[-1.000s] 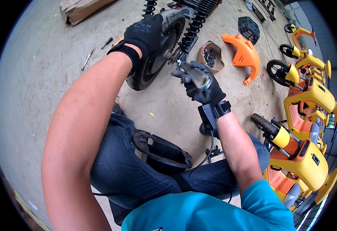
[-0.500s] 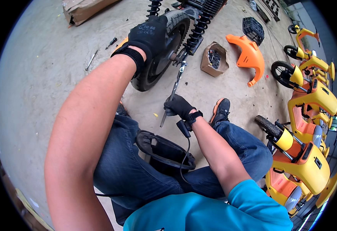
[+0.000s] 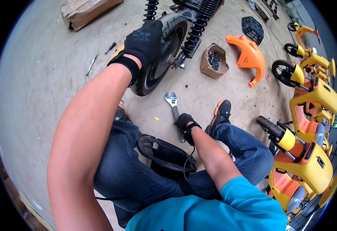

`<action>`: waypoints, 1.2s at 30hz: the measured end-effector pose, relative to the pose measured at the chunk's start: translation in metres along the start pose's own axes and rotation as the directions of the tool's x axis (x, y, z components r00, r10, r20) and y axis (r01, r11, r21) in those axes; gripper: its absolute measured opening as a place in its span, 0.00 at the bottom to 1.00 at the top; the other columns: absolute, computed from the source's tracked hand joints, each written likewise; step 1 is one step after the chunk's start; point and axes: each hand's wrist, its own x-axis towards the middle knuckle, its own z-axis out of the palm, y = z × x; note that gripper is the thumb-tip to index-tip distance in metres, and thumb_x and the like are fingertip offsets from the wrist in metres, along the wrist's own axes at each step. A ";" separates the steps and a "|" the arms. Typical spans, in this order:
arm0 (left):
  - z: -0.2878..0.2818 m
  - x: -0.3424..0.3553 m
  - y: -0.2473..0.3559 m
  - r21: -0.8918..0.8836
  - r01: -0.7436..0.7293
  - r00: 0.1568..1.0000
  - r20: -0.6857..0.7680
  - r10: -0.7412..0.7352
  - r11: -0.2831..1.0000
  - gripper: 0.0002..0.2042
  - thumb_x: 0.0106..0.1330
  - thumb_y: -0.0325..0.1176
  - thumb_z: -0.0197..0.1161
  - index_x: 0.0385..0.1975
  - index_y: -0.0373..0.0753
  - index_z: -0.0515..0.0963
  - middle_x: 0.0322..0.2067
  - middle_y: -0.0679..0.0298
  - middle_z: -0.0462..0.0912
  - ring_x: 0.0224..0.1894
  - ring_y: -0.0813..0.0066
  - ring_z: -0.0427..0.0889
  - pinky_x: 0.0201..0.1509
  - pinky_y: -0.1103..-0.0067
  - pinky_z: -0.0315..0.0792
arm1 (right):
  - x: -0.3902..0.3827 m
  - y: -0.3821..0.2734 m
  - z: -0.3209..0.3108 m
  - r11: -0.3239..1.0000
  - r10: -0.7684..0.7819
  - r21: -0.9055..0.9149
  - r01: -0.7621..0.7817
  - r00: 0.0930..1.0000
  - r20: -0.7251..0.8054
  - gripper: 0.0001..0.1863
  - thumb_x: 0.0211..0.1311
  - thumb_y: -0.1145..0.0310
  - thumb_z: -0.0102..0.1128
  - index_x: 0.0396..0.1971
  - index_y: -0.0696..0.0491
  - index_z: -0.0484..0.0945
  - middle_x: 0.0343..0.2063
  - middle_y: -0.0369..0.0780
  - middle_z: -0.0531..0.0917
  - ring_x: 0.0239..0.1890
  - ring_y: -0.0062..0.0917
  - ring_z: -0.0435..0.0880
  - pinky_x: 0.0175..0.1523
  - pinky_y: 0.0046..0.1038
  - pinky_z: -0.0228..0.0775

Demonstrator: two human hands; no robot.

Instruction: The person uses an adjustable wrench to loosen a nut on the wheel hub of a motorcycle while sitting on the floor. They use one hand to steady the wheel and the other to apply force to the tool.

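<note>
My gloved left hand [image 3: 143,42] is closed on the tyre of a wheel [image 3: 157,75], with black coil springs [image 3: 195,30] beside it and an axle nut [image 3: 182,65] at its hub. My gloved right hand [image 3: 184,121] grips an adjustable wrench [image 3: 172,100] by its handle, low over the concrete and apart from the axle, jaw pointing toward the wheel. Just below that hand, between my legs, sits a black plastic housing [image 3: 164,154].
An open cardboard box of hardware [image 3: 209,61], an orange fender [image 3: 249,54] and black plastic trays [image 3: 252,29] lie right of the wheel. Yellow scooters [image 3: 307,161] line the right side. Small tools [image 3: 91,65] and a large carton [image 3: 87,13] lie at left.
My right hand has moved down from the axle toward my legs, bringing the wrench away from the nut and onto or near the floor. My left hand stays on the tyre.
</note>
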 end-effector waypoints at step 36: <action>0.006 0.000 -0.008 0.001 -0.051 0.998 -0.046 0.051 0.999 0.22 0.57 0.33 0.61 0.52 0.39 0.66 0.47 0.46 0.74 0.45 0.45 0.79 0.46 0.60 0.75 | 0.012 -0.089 -0.167 0.069 -0.256 0.922 0.380 0.900 -0.352 0.15 0.70 0.59 0.54 0.38 0.58 0.76 0.26 0.40 0.81 0.26 0.23 0.81 0.34 0.23 0.78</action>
